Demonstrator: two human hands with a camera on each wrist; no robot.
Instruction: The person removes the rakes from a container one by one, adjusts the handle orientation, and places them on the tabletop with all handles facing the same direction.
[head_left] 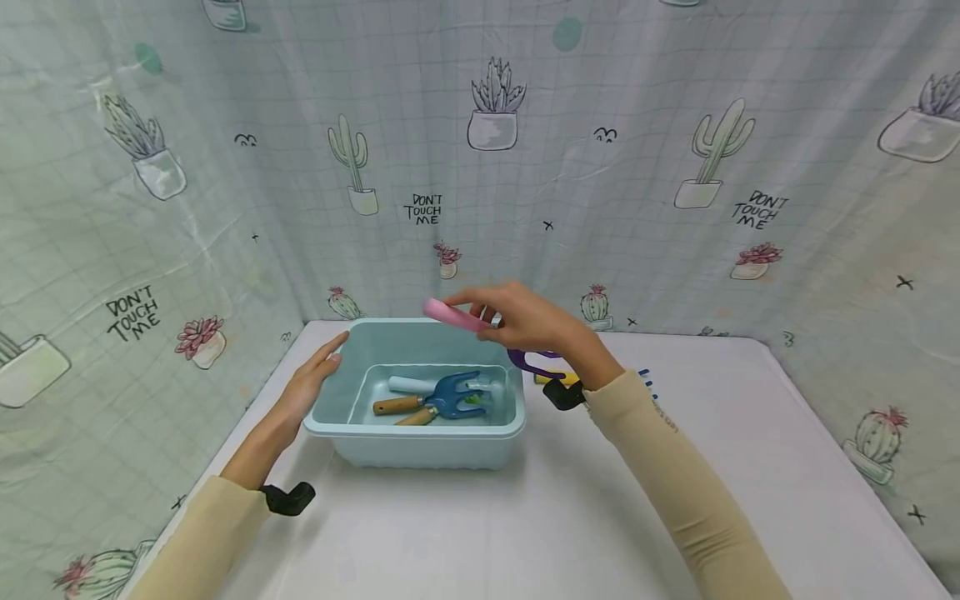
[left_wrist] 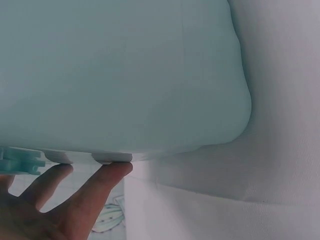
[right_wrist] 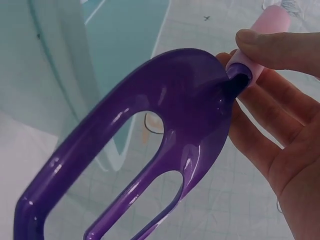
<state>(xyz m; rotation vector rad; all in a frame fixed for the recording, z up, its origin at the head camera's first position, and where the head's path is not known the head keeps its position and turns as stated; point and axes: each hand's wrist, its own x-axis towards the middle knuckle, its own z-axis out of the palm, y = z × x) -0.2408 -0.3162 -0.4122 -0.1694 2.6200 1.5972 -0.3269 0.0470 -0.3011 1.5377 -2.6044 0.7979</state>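
At frame centre, the right hand [head_left: 525, 321] pinched a purple fork [head_left: 534, 364] by its pink handle above the tub [head_left: 420, 437]; the left hand [head_left: 315, 379], fingers straight, steadied its rim. Three tools [head_left: 438, 398] lay inside; others remained on the worktop [head_left: 525, 533].

Looks like a staged recording booth, not a lived-in room. Printed curtain [head_left: 525, 167] hangs on three sides w/ cactus and succulent drawings plus "DON'T TOUCH ME" lettering, creased like a plastic sheet, closing off whatever's behind. In the middle, a table [head_left: 712, 467] under plain white cover, pushed right up to the curtain. Props point to a gardening theme: light blue plastic tub [head_left: 420, 433] w/ small hand tools inside, incl. a blue hand rake [head_left: 453, 397] and wooden handles. Black straps at both wrists, i.e. worn cameras — fits a data-capture setup.
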